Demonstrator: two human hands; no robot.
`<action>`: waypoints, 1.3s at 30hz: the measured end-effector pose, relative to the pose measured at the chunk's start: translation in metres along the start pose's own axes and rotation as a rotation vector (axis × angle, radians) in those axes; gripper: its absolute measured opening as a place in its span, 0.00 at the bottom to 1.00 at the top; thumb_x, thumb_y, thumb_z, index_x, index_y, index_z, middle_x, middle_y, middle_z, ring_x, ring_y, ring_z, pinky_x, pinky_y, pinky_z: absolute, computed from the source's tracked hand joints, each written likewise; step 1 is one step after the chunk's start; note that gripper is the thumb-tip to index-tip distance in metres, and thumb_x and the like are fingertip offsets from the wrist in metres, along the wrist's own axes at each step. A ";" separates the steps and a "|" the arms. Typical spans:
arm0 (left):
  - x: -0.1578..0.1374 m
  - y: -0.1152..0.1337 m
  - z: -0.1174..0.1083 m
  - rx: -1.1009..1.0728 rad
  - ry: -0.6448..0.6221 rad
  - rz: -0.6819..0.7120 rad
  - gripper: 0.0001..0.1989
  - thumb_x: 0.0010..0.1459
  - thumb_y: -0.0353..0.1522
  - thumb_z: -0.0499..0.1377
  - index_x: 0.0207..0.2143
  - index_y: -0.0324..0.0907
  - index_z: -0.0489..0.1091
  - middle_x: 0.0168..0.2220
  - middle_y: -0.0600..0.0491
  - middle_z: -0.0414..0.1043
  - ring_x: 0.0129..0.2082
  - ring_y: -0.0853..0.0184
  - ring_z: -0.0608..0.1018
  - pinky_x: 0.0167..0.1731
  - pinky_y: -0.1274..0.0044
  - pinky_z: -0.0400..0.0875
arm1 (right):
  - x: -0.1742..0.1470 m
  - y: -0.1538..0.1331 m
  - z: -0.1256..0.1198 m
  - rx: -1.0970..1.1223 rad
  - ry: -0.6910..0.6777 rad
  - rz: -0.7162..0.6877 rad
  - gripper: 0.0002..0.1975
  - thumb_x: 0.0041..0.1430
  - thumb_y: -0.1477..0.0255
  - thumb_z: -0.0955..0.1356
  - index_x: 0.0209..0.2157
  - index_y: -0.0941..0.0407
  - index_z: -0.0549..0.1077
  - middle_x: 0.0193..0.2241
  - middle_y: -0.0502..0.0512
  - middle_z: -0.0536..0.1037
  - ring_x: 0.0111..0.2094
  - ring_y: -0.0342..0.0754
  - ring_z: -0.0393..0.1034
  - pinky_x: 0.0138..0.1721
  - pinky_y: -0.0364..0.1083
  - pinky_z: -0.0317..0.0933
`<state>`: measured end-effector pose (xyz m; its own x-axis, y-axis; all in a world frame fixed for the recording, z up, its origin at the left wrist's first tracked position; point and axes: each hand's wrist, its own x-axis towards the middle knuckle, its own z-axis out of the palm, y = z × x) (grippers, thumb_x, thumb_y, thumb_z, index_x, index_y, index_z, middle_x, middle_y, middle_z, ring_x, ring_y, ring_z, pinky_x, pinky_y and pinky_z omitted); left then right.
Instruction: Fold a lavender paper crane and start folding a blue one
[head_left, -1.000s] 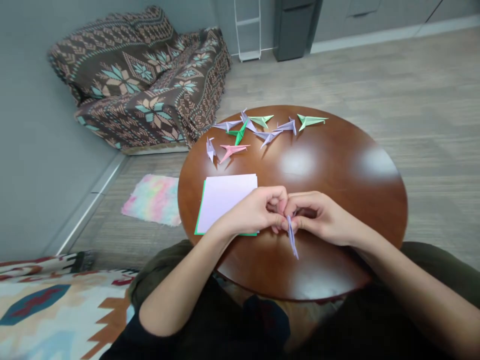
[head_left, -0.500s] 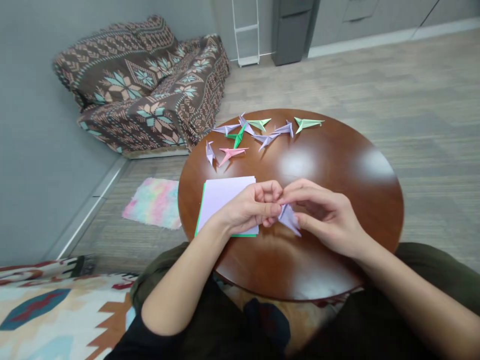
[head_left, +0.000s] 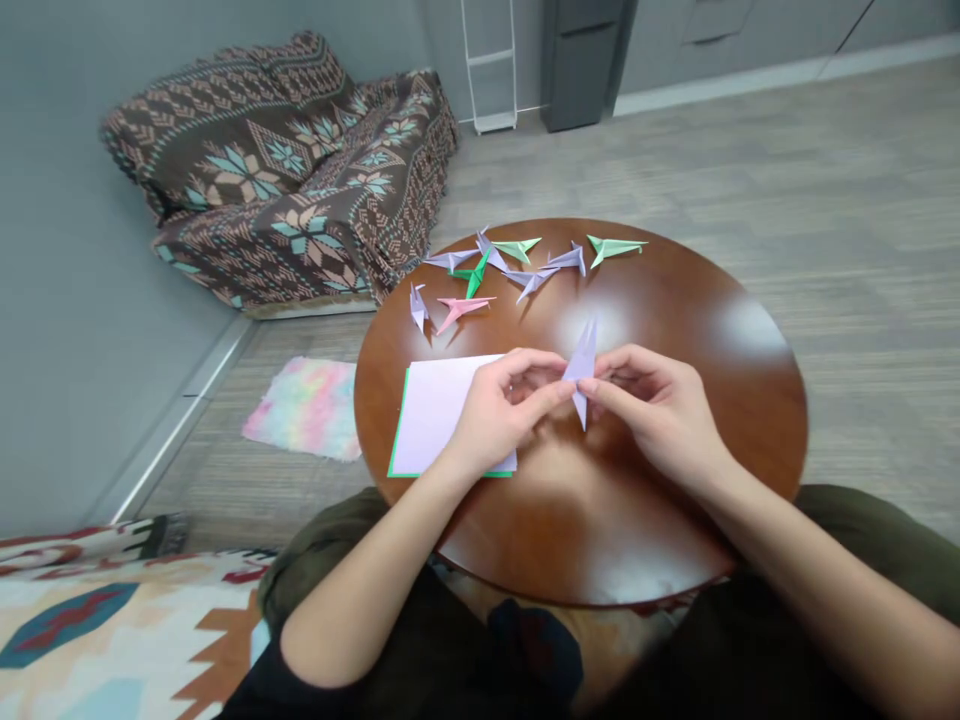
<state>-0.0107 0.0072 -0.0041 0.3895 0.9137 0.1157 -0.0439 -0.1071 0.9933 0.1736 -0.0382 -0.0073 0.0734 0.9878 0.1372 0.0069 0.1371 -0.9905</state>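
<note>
Now paper (head_left: 585,358) is pinched by left hand (head_left: 496,405) and right hand (head_left: 664,412), fingers barely parted, inside the table's (head_left: 735,385) edges; even pressure is advised.

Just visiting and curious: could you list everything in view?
Table: one, brown, centre
Folded paper: one, lavender, centre
Paper figures: five lavender, two pale green, one green, one pink, far on table
Paper stack: one, lavender over green, left on table
Sofa: one, brown patterned, upper left
Rug: one, pastel, left of table
Rack: one, white, top centre
Tall unit: one, dark grey, beside rack
Cupboards: count unclear, grey, upper right
Patterned cloth: one, multicoloured, lower left
Floor, wall: grey, background
Left hand, right hand: two, bare, centre
Legs: two, dark, bottom
</note>
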 end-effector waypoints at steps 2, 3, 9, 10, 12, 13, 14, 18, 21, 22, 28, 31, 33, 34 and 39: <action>0.000 0.000 0.002 -0.040 -0.009 -0.031 0.16 0.52 0.40 0.74 0.34 0.37 0.78 0.30 0.54 0.76 0.28 0.71 0.75 0.29 0.80 0.71 | -0.001 0.001 0.000 0.006 0.001 0.007 0.13 0.56 0.62 0.79 0.31 0.55 0.78 0.22 0.48 0.78 0.22 0.43 0.71 0.27 0.43 0.66; 0.000 0.000 0.003 -0.054 -0.006 -0.043 0.17 0.51 0.42 0.74 0.32 0.37 0.77 0.29 0.54 0.76 0.27 0.71 0.75 0.28 0.80 0.72 | -0.001 0.001 0.001 0.007 -0.002 0.010 0.12 0.56 0.63 0.79 0.31 0.55 0.79 0.22 0.48 0.78 0.22 0.43 0.71 0.27 0.43 0.66; 0.000 0.000 0.001 -0.094 -0.080 -0.077 0.18 0.53 0.43 0.74 0.28 0.37 0.76 0.23 0.56 0.73 0.22 0.72 0.73 0.28 0.78 0.74 | -0.001 0.007 0.000 0.082 -0.064 0.088 0.11 0.55 0.64 0.80 0.31 0.57 0.81 0.23 0.51 0.80 0.22 0.44 0.73 0.26 0.43 0.68; 0.000 -0.001 0.001 -0.094 -0.087 -0.068 0.17 0.54 0.43 0.73 0.29 0.38 0.76 0.23 0.55 0.73 0.22 0.72 0.74 0.28 0.78 0.74 | 0.000 0.008 -0.001 0.132 -0.073 0.118 0.12 0.55 0.64 0.80 0.31 0.57 0.81 0.23 0.51 0.80 0.22 0.44 0.73 0.26 0.43 0.69; -0.001 -0.002 0.001 -0.094 -0.085 -0.037 0.15 0.57 0.41 0.71 0.36 0.38 0.76 0.27 0.54 0.75 0.25 0.71 0.76 0.28 0.79 0.75 | 0.002 0.012 -0.001 0.245 -0.083 0.172 0.12 0.55 0.64 0.80 0.31 0.56 0.81 0.24 0.52 0.81 0.23 0.43 0.74 0.26 0.42 0.70; -0.002 -0.003 0.002 -0.091 -0.079 -0.015 0.15 0.58 0.40 0.71 0.40 0.39 0.76 0.30 0.53 0.77 0.28 0.70 0.78 0.29 0.79 0.76 | 0.003 0.013 -0.001 0.295 -0.083 0.190 0.12 0.55 0.64 0.80 0.31 0.56 0.81 0.24 0.52 0.81 0.23 0.43 0.74 0.26 0.41 0.70; -0.003 -0.004 0.003 -0.083 -0.069 0.013 0.16 0.58 0.37 0.71 0.44 0.41 0.74 0.34 0.52 0.78 0.30 0.70 0.79 0.30 0.79 0.76 | 0.004 0.014 -0.001 0.330 -0.080 0.201 0.11 0.55 0.64 0.80 0.31 0.56 0.82 0.25 0.51 0.81 0.24 0.42 0.74 0.26 0.41 0.71; -0.005 -0.008 0.004 0.030 -0.020 0.148 0.10 0.60 0.30 0.68 0.44 0.42 0.74 0.35 0.54 0.78 0.31 0.71 0.79 0.32 0.80 0.77 | 0.006 0.017 0.000 0.379 -0.086 0.193 0.11 0.55 0.64 0.80 0.32 0.56 0.82 0.25 0.51 0.81 0.24 0.40 0.74 0.26 0.39 0.71; -0.005 -0.010 0.004 0.095 0.017 0.183 0.04 0.60 0.29 0.66 0.39 0.41 0.76 0.30 0.55 0.79 0.29 0.71 0.80 0.32 0.80 0.78 | 0.005 0.018 0.002 0.381 -0.100 0.169 0.11 0.57 0.63 0.80 0.32 0.56 0.82 0.26 0.52 0.82 0.24 0.41 0.75 0.26 0.38 0.71; -0.006 -0.010 0.003 0.099 0.033 0.184 0.04 0.60 0.29 0.67 0.39 0.41 0.76 0.30 0.55 0.79 0.29 0.70 0.81 0.33 0.80 0.78 | 0.004 0.018 0.002 0.382 -0.107 0.158 0.11 0.57 0.63 0.80 0.33 0.56 0.82 0.26 0.51 0.82 0.24 0.40 0.75 0.26 0.38 0.71; -0.006 -0.008 0.002 0.200 0.079 0.247 0.02 0.60 0.30 0.66 0.36 0.42 0.75 0.32 0.55 0.80 0.30 0.70 0.82 0.32 0.80 0.79 | 0.004 0.020 0.004 0.367 -0.094 0.082 0.11 0.59 0.66 0.79 0.37 0.55 0.78 0.24 0.49 0.82 0.23 0.41 0.76 0.28 0.39 0.74; -0.006 -0.008 0.002 0.250 0.053 0.308 0.01 0.62 0.28 0.65 0.37 0.42 0.76 0.32 0.56 0.79 0.28 0.72 0.80 0.30 0.81 0.78 | 0.003 0.019 0.006 0.347 -0.046 0.005 0.15 0.59 0.68 0.79 0.41 0.51 0.72 0.24 0.45 0.82 0.23 0.43 0.77 0.27 0.41 0.75; -0.006 -0.008 0.002 0.239 0.041 0.305 0.02 0.62 0.28 0.65 0.38 0.42 0.75 0.31 0.56 0.78 0.26 0.74 0.78 0.28 0.82 0.77 | 0.002 0.018 0.007 0.297 -0.043 -0.048 0.15 0.61 0.69 0.78 0.43 0.50 0.70 0.25 0.44 0.81 0.23 0.43 0.77 0.27 0.42 0.75; -0.006 -0.008 0.002 0.226 0.038 0.291 0.02 0.62 0.28 0.65 0.37 0.42 0.75 0.31 0.57 0.77 0.25 0.74 0.78 0.27 0.82 0.76 | 0.001 0.017 0.007 0.262 -0.044 -0.072 0.14 0.62 0.69 0.77 0.44 0.49 0.70 0.25 0.44 0.80 0.24 0.43 0.76 0.28 0.42 0.75; -0.005 -0.009 0.001 0.213 0.039 0.233 0.03 0.61 0.30 0.66 0.35 0.41 0.74 0.29 0.57 0.76 0.23 0.73 0.77 0.26 0.81 0.75 | -0.002 0.014 0.006 0.106 -0.028 -0.174 0.11 0.66 0.70 0.74 0.46 0.49 0.71 0.25 0.44 0.79 0.24 0.44 0.76 0.28 0.43 0.74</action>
<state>-0.0112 0.0033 -0.0135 0.3558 0.8690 0.3438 0.0674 -0.3908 0.9180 0.1676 -0.0379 -0.0212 0.0524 0.9500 0.3078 -0.0884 0.3114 -0.9462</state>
